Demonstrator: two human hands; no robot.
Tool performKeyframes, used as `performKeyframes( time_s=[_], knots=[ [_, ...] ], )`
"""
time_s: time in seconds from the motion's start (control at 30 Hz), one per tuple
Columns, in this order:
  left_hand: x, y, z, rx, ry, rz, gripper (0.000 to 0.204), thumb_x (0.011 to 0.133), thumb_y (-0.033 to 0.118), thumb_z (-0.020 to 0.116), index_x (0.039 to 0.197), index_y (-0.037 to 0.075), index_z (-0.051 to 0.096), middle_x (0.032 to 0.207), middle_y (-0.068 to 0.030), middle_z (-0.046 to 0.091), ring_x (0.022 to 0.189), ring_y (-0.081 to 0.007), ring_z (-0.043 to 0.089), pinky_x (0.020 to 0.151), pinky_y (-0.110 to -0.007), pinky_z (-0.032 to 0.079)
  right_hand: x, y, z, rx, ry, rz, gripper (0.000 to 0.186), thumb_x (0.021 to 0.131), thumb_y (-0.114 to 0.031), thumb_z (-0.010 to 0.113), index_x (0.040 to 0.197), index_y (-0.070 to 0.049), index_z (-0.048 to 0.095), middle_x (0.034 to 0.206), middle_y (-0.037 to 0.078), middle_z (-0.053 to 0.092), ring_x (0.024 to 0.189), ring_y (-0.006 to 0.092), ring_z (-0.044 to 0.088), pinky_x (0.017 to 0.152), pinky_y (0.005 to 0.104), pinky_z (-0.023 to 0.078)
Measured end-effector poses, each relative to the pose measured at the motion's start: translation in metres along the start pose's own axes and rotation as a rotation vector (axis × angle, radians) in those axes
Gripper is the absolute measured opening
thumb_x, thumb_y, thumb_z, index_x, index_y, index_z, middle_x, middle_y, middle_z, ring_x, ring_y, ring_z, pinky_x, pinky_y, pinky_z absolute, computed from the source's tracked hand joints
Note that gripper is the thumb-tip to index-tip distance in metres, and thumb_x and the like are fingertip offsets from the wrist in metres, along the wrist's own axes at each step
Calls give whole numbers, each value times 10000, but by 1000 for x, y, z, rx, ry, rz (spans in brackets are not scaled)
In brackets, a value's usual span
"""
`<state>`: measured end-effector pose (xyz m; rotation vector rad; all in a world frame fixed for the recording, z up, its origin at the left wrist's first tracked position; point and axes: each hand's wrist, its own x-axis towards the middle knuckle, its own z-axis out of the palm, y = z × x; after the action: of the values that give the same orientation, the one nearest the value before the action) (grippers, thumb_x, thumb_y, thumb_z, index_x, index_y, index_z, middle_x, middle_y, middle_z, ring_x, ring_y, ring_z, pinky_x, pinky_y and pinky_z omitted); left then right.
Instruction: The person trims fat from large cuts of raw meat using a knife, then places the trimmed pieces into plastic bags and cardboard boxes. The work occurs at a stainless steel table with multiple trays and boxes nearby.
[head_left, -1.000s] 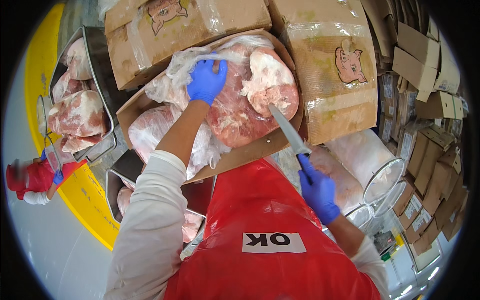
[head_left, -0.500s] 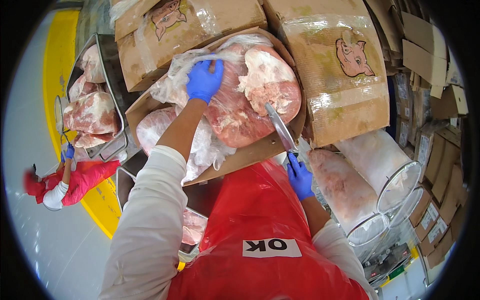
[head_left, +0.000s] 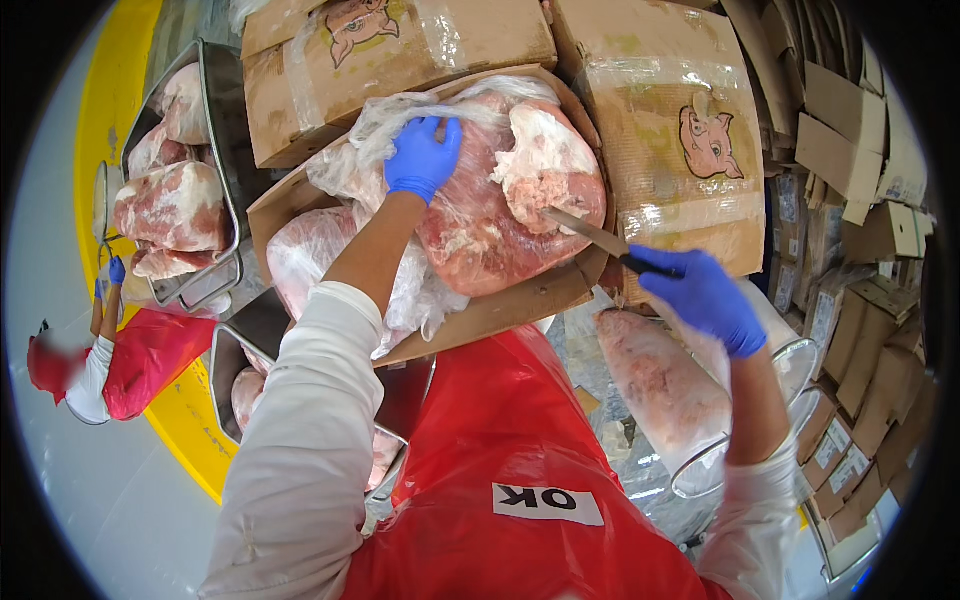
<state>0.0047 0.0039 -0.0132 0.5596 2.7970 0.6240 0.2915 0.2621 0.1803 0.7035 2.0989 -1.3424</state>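
My left hand [head_left: 420, 160], in a blue glove, grips the crumpled clear plastic bag [head_left: 350, 170] over a large pink piece of meat [head_left: 470, 235] in an open cardboard box [head_left: 480, 325]. My right hand [head_left: 700, 300], also blue-gloved, is shut on the black handle of a knife [head_left: 590, 230]. The blade runs left and up to the fatty, pale area [head_left: 535, 160] on the meat's right, its tip at that surface. More bagged meat [head_left: 300, 260] lies at the box's left.
Taped boxes [head_left: 665, 180] flank the open one. A steel bin of meat [head_left: 170, 205] stands left. A co-worker [head_left: 135, 360] in red is beyond it at lower left. Wrapped meat in ringed bags [head_left: 660, 390] and flattened cardboard [head_left: 870, 340] are on the right.
My right hand has swung up and rightward, so the knife lies flatter, its tip still at the fatty area. My left hand stays on the plastic-covered meat.
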Motion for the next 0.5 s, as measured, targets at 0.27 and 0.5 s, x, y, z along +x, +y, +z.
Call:
performKeyframes(
  time_s=[0.27, 0.5],
  knots=[
    [-1, 0, -4, -18, -22, -1, 496, 957, 520, 532, 1175, 106, 697, 1270, -161, 647, 1188, -364, 600, 1013, -478, 481, 59, -65, -78, -237, -255, 150, 393, 904, -244, 740, 1254, -68, 714, 724, 28, 650, 580, 68, 538, 549, 255, 457],
    [-7, 0, -8, -39, -34, -55, 514, 946, 545, 508, 1199, 135, 685, 1279, -134, 640, 1194, -345, 604, 1014, -494, 480, 9, 79, 15, -80, 144, -12, 506, 919, -167, 746, 1400, -92, 606, 954, 68, 722, 798, 100, 611, 756, 264, 526]
  ],
)
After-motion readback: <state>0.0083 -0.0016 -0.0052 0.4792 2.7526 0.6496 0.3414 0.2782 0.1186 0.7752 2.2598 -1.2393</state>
